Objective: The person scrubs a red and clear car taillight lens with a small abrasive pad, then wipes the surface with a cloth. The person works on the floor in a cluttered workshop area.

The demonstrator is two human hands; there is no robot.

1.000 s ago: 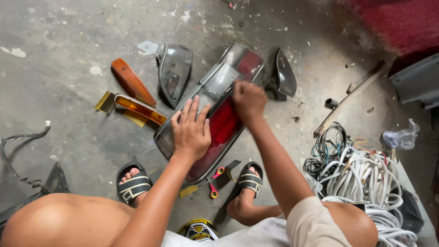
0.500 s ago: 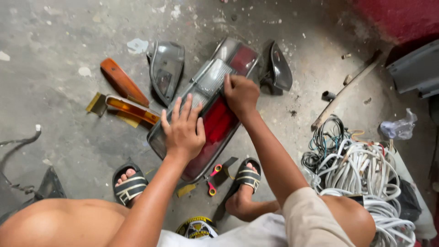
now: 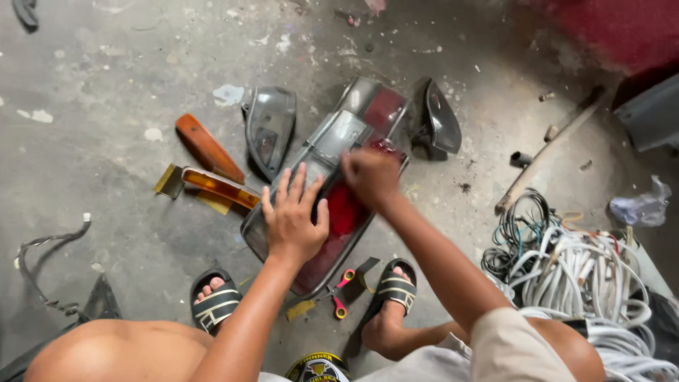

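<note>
Tail-light [image 3: 339, 138] on floor | left hand [image 3: 293, 216] flat on it, grip wide | right hand [image 3: 369, 175] fisted, contents unclear

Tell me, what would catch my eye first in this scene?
A long red and grey tail lamp lies mid-floor, with the left hand flat on it and the right hand working at its middle. Orange lenses lie to its left; a white cable heap sits at right.
</note>
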